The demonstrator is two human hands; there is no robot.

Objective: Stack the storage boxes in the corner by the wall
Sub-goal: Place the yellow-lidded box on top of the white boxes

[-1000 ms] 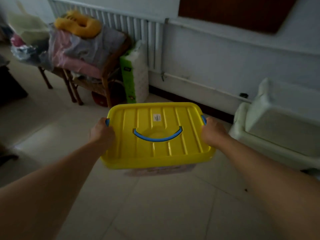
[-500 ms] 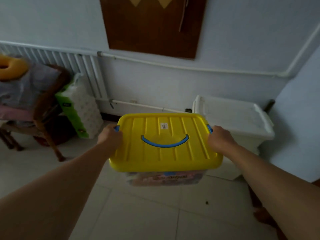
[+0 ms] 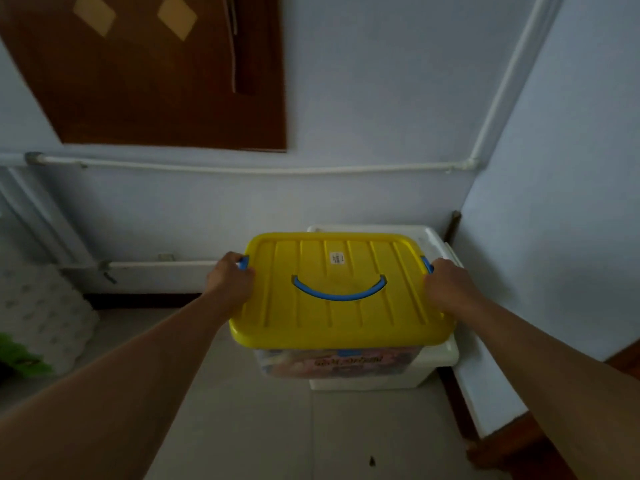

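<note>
I hold a clear storage box with a yellow lid [image 3: 341, 317] and a blue carry handle [image 3: 339, 292] in the air. My left hand [image 3: 230, 280] grips its left side at the blue latch, and my right hand [image 3: 446, 284] grips its right side. Behind and below it, a white storage box [image 3: 438, 355] stands on the floor in the corner where the two walls meet. The yellow-lidded box covers most of the white one; I cannot tell whether they touch.
A brown board [image 3: 156, 71] hangs on the back wall above a white pipe [image 3: 242, 168]. The right wall [image 3: 554, 237] closes in beside the white box. A pack of paper rolls [image 3: 41, 313] stands at the left. Pale floor tiles [image 3: 277, 427] lie below.
I have turned right and come closer to the corner, carrying the yellow-lidded box. It now hangs over the white box instead of to its left. Both hands keep their grip.
</note>
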